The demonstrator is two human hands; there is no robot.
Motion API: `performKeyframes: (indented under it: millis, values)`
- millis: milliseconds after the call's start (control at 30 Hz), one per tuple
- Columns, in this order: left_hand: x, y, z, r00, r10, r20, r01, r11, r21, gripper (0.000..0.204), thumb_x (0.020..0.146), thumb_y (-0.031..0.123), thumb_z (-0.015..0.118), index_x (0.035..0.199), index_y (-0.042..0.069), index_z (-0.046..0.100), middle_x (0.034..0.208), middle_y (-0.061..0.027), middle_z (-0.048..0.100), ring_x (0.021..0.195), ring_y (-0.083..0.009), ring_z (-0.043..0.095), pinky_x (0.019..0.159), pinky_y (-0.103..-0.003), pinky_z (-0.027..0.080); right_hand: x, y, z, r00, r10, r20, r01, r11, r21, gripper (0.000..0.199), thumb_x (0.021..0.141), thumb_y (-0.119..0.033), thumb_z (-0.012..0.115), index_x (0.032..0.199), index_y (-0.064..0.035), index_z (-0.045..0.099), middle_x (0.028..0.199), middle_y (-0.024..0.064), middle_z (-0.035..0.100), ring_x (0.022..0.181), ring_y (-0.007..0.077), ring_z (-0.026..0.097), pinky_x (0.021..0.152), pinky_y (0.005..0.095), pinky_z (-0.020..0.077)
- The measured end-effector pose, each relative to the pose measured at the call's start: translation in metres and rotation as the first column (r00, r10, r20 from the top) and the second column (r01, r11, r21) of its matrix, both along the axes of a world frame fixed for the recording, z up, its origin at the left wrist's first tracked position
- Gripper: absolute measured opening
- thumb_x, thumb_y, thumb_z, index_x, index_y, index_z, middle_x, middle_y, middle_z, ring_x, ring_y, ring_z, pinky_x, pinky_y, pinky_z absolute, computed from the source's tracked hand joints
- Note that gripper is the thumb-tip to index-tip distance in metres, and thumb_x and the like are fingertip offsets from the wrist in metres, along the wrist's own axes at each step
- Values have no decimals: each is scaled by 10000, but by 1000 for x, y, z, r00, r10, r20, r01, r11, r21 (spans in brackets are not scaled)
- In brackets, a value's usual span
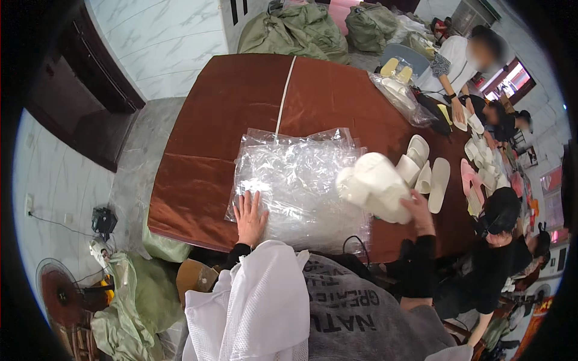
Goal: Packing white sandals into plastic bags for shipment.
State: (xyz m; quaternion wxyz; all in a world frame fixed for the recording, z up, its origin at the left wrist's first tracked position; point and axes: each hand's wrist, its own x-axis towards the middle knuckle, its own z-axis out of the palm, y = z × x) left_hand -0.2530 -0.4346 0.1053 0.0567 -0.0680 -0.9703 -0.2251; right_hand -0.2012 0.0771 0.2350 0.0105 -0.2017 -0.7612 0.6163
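Observation:
My left hand (250,221) lies flat with fingers spread on the near left part of a stack of clear plastic bags (295,180). My right hand (419,212) grips white slippers (379,183) by one end, holding them above the right side of the bags. They look like a pair pressed together, slightly blurred. Just right of them, more white slippers (441,180) lie on the brown tablecloth (211,120).
A bagged pair of slippers (400,99) lies at the table's far right. Beyond, a person in white (454,63) handles slippers; another in black (503,253) sits close on my right. Pink slippers (471,180) lie between. Green sacks (295,30) stand behind the table.

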Motion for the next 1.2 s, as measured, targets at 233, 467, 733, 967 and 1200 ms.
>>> performKeyframes:
  millis: [233,467,733,967,1200]
  values:
    - [4,-1,13,997,3,76,1,999,-49,784,852,375,642,1524,245,261,1562,-171,218,1448,-373,180,1138,-606,152,31,-12,104,910,-169,-378,113,979,-167,404,906,-51,571,1294,41,508,1222,137,602,1102,205,586,929,331,466]
    - [11,4,14,996,70,46,-70,998,1,768,848,353,612,1525,300,252,1562,-184,222,1457,-399,153,1145,-614,143,-77,-35,-72,907,325,-268,-305,946,114,360,900,-55,584,1246,35,543,1221,119,596,1085,207,576,929,338,458]
    - [11,-7,-6,998,61,13,-62,989,133,681,850,350,608,1479,272,359,1564,-164,226,1447,-396,196,1161,-581,158,-105,-101,-93,823,470,318,-535,455,712,576,814,-179,700,1330,-21,499,1155,192,585,1068,297,560,937,395,460]
    - [113,-81,41,926,336,-174,-166,775,609,364,873,148,635,1228,82,588,1263,-139,563,1180,-327,526,1018,-420,418,-69,-220,12,812,572,115,-469,524,711,437,869,-28,590,1301,-57,535,1261,167,524,1118,315,537,952,396,436]
    - [401,-169,-49,322,907,271,-944,287,163,393,780,156,716,1151,65,620,1206,-166,603,1133,-355,555,968,-453,444,-60,-318,21,500,822,272,-686,185,703,322,910,-26,553,1228,-61,588,1222,109,556,970,236,578,841,345,467]
